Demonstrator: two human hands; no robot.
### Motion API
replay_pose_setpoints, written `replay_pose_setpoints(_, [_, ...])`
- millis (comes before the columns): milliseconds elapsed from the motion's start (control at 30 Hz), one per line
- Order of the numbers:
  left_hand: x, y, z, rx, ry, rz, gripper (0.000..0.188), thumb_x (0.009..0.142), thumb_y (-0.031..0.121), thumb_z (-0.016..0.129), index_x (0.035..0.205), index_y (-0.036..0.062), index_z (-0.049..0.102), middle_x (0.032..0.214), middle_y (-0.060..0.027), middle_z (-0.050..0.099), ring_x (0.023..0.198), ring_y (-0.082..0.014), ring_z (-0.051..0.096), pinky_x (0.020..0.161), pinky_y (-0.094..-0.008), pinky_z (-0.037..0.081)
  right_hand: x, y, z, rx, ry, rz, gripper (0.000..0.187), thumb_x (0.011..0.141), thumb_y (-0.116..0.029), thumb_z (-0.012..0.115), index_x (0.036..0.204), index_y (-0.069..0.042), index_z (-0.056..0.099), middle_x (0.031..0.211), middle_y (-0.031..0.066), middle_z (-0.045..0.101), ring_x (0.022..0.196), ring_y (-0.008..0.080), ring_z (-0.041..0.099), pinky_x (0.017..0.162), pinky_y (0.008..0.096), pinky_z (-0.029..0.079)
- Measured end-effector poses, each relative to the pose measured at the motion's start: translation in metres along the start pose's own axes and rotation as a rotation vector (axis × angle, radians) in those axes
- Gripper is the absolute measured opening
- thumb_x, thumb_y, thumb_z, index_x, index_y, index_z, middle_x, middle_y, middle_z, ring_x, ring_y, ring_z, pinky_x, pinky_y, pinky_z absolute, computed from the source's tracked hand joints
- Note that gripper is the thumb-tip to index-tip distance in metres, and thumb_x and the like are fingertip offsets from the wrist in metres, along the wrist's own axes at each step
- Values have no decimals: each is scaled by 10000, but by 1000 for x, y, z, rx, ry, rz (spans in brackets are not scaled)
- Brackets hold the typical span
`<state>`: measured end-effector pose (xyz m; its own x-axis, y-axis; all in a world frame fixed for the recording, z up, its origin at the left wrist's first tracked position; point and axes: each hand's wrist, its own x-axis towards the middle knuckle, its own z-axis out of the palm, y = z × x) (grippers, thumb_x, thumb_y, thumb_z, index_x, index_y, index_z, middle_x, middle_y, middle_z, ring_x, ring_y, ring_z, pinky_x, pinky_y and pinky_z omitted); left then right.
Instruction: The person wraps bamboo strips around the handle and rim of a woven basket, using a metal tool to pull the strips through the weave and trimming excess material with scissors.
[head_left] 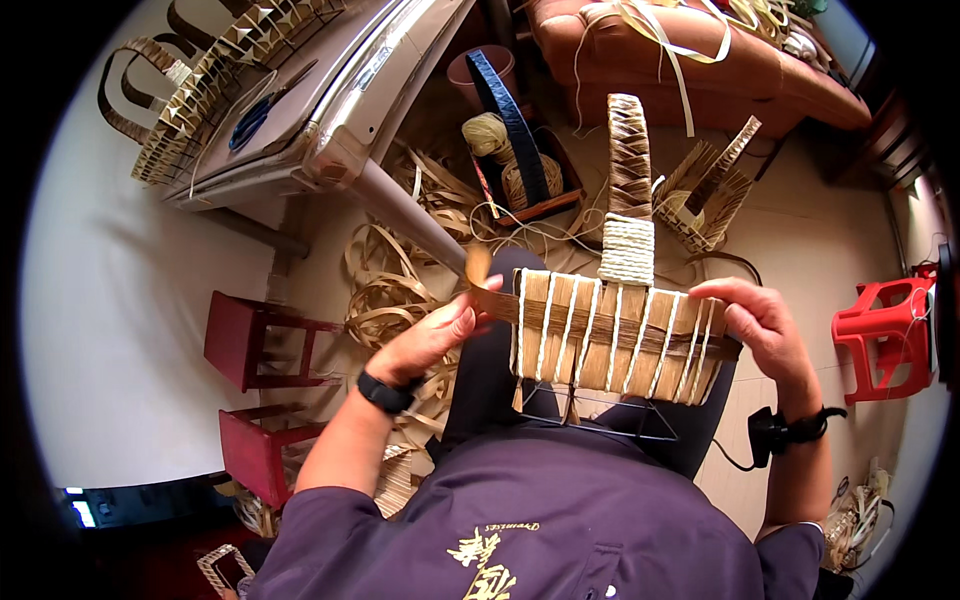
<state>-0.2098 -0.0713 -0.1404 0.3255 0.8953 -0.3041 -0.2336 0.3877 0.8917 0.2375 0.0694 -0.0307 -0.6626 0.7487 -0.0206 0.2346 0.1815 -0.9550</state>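
Left hand point(432, 340) is nearly closed, thumb and fingers pinching a brown strip point(495, 302) at the left side of the basket point(566, 366); the strip's free end curls up above the fingertips; the right hand point(762, 325) is half curled, its index fingertip on the basket's top right corner and the thumb just beside it, though how firmly it grips I cannot tell.

The basket sits over the person's lap, its tan wall crossed by upright white cords and by a darker band running from side to side; a plaited brown handle point(627, 150), bound with pale cord point(628, 250) near its foot, rises beyond the far rim; a dark wire frame point(655, 432) shows below the near edge.

A black watch point(386, 394) is on the left wrist, a black strapped device point(768, 436) on the right; loose strips point(385, 300) lie heaped on the floor to the left, near two dark red stools point(236, 340); farther off are a box point(555, 205) with balls of twine point(486, 133), a smaller basket point(735, 205) and an orange sofa point(680, 75); blue-handled scissors point(250, 124) lie on the table point(345, 125); a bright red stool point(880, 335) stands at right.
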Motion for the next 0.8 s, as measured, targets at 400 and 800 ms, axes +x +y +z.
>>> replay_pose_setpoints(400, [4, 0, -19, -726, 607, 162, 106, 1047, 219, 754, 1034, 113, 759, 965, -14, 795, 806, -114, 750, 683, -257, 638, 22, 31, 14, 260, -206, -38, 555, 973, -432, 720, 1274, 35, 731, 1169, 96, 695, 1137, 228, 643, 1048, 347, 470])
replay_pose_setpoints(800, [7, -18, -3, -829, 463, 7, 199, 1069, 278, 723, 1114, 83, 730, 944, -35, 736, 799, -143, 674, 737, -298, 603, 10, 17, 29, 195, 5, 2, 387, 895, -119, 794, 1248, 23, 728, 1225, 103, 692, 1122, 212, 660, 1043, 342, 495])
